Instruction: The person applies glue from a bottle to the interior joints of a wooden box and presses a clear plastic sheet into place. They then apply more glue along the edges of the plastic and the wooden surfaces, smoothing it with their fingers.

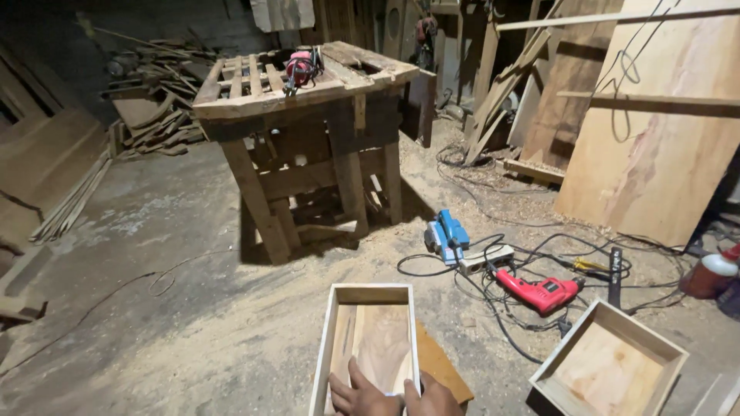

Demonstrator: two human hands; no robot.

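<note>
A shallow open wooden box (371,293) with pale sides lies on the sawdust-covered floor right in front of me. My left hand (360,394) rests inside it on the wooden bottom panel, fingers spread. My right hand (432,398) grips the box's right side wall near the bottom of the view. A flat brown board (441,362) lies under the box on its right side. Both hands are cut off by the frame's lower edge.
A rough wooden workbench (304,92) with a red power tool (301,68) stands ahead. On the floor to the right lie a blue planer (445,235), a red drill (539,291), a power strip, tangled cables and a second wooden box (609,360). Large plywood sheets (663,131) lean at right.
</note>
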